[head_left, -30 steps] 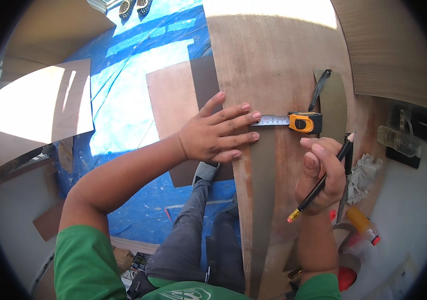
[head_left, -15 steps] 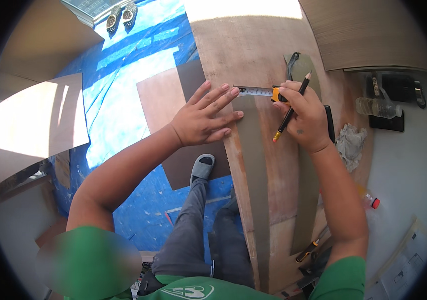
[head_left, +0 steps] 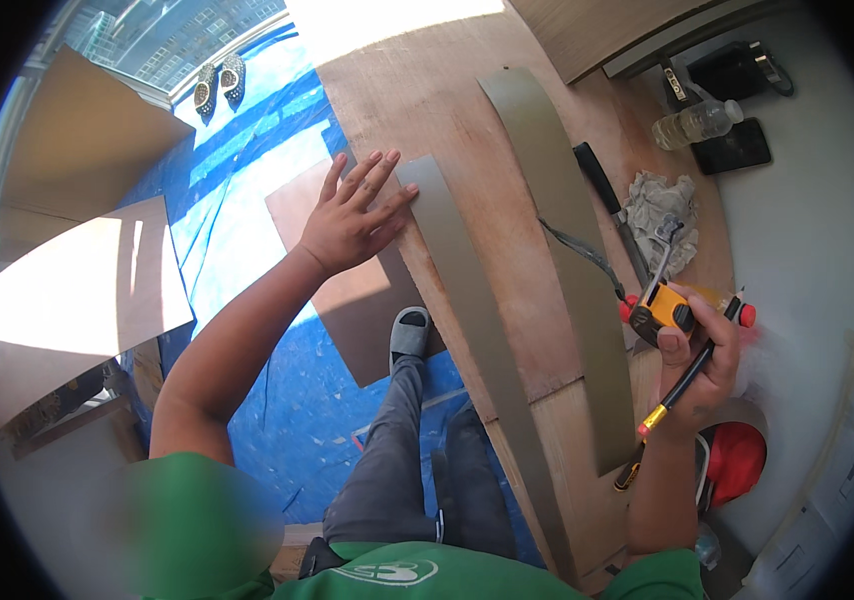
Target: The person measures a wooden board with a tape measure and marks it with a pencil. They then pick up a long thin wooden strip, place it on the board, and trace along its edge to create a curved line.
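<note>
My left hand (head_left: 357, 210) rests with fingers spread at the board's left edge, touching the top end of a narrow grey-olive strip (head_left: 472, 320) on a plywood board (head_left: 397, 90). A wider olive strip (head_left: 557, 250) lies to its right. My right hand (head_left: 699, 370) grips a yellow-and-black tape measure (head_left: 662, 308) and a black pencil (head_left: 687, 375) with a yellow end, raised over the board's right side. A short metal part sticks up from the tape, and its dark strap trails leftward. A black-handled tool (head_left: 602, 180) lies beyond the wider strip.
A crumpled rag (head_left: 657, 215), plastic bottle (head_left: 692, 125), phone (head_left: 732, 150) and red object (head_left: 737, 465) are at the right. Blue sheeting (head_left: 247, 150) covers the floor, with slippers (head_left: 217, 90) near the window. Plywood pieces (head_left: 67, 280) lean at the left; my slippered foot (head_left: 407, 335) stands beside the board.
My right hand has picked up the tape measure from the board and moved it right and downward, pencil still held. My left hand remains spread at the board's edge; the view has shifted.
</note>
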The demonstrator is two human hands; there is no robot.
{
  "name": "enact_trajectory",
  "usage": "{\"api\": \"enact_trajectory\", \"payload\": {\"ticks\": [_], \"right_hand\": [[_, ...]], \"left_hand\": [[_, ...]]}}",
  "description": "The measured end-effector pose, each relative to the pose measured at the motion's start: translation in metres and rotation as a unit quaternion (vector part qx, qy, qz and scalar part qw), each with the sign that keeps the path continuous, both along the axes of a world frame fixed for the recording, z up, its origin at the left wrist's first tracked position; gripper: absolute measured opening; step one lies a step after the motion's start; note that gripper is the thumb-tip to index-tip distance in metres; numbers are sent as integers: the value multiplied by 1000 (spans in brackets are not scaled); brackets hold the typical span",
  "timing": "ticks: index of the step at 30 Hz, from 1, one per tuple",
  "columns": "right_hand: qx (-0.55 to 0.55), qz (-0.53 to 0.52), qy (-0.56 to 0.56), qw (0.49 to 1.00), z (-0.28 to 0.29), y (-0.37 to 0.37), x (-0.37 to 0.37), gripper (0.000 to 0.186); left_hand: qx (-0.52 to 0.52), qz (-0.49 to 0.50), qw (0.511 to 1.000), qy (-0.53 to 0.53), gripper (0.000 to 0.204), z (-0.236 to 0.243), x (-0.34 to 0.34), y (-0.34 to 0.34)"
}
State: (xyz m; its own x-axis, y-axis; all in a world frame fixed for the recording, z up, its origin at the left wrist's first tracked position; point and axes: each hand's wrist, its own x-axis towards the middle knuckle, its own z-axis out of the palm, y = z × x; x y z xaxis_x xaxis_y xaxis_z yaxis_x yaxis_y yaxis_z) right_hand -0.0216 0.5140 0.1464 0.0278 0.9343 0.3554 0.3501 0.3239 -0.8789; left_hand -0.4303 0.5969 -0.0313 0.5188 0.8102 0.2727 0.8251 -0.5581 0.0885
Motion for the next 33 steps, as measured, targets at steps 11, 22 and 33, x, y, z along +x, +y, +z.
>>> {"api": "enact_trajectory", "payload": {"ticks": [11, 22, 33], "right_hand": [[-217, -160, 150, 951, 26, -195, 93, 45], [-433, -251, 438, 747, 45, -364, 122, 20], [-509, -369, 287, 723, 19, -513, 190, 36]], "left_hand": [[-32, 78, 996, 21, 64, 23, 8, -22], [-293, 204, 927, -115, 66, 17, 66, -267], [-626, 141, 767, -10, 54, 61, 76, -372]]}}
